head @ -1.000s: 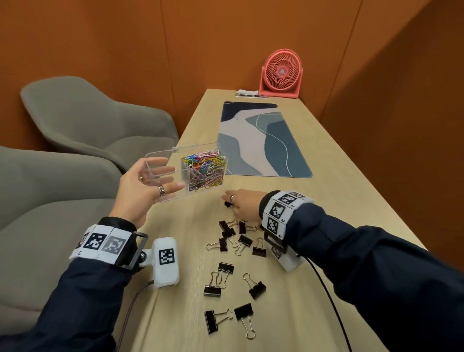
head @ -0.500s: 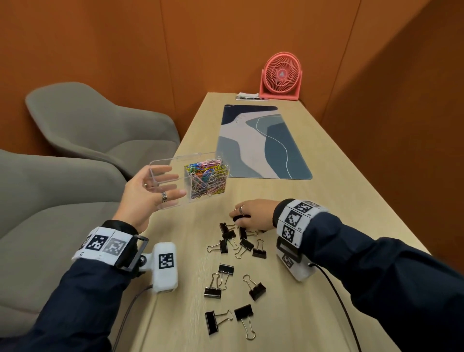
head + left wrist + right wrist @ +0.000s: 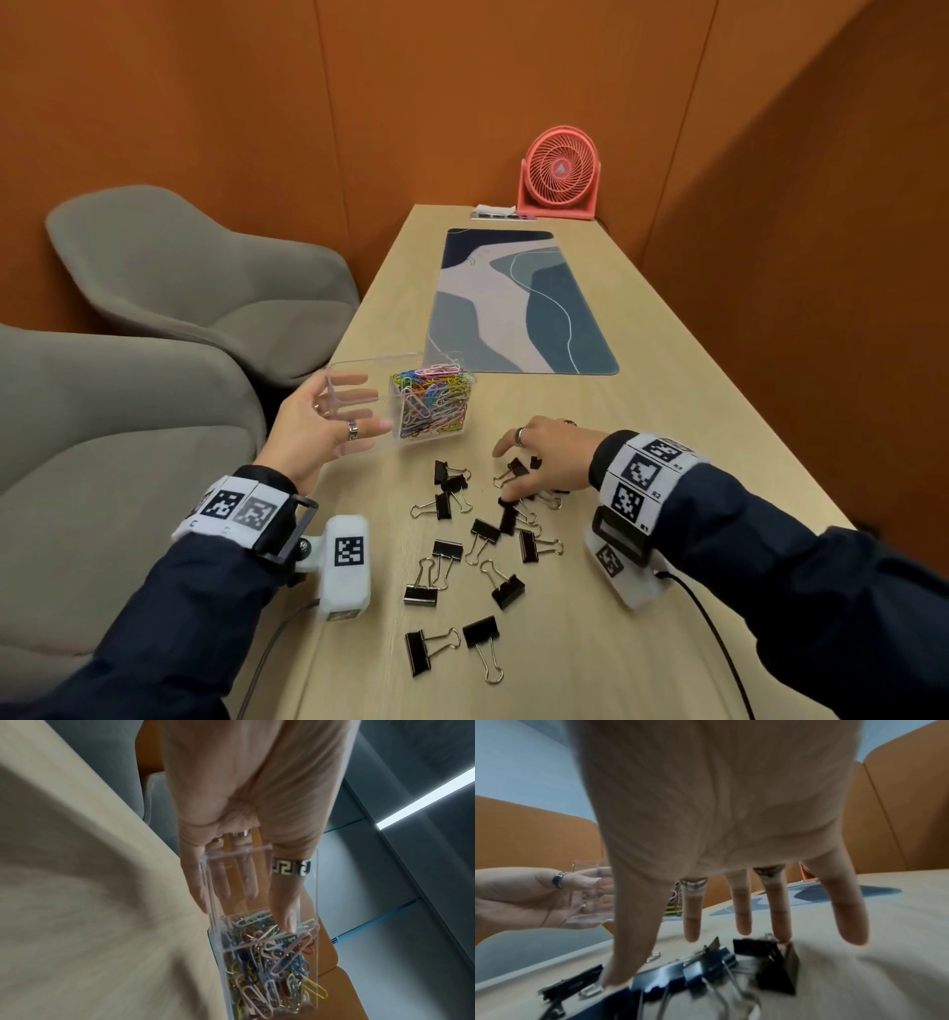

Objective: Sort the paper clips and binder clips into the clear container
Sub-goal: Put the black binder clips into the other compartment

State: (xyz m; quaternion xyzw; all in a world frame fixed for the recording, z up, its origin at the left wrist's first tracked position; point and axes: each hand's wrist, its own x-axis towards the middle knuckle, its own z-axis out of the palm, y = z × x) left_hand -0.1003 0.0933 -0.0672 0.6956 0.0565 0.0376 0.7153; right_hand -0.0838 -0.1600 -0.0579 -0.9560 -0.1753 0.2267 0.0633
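While two grey chairs [image 3: 154, 390] stand off to the left, a long wooden table [image 3: 642, 411] runs away toward a patterned desk mat [image 3: 513, 303] and a pink fan [image 3: 560, 174] at its far end. Above the table's near-left part, the left hand [image 3: 313, 431] holds the clear container [image 3: 359, 380] by its left end, thumb along the near wall and straight fingers behind the far wall; its left compartment shows only the fingers through the plastic, and the right compartment is packed with coloured paper clips [image 3: 431, 406]. Just right of the container and nearer, the right hand [image 3: 549, 457] reaches palm-down over the far end of a scatter of black binder clips [image 3: 462, 555], its fingers spread and nearly straight. The thumb tip [image 3: 616, 977] seems to touch one clip, though blur in the wrist view leaves that contact unsure; no finger curls round any clip.
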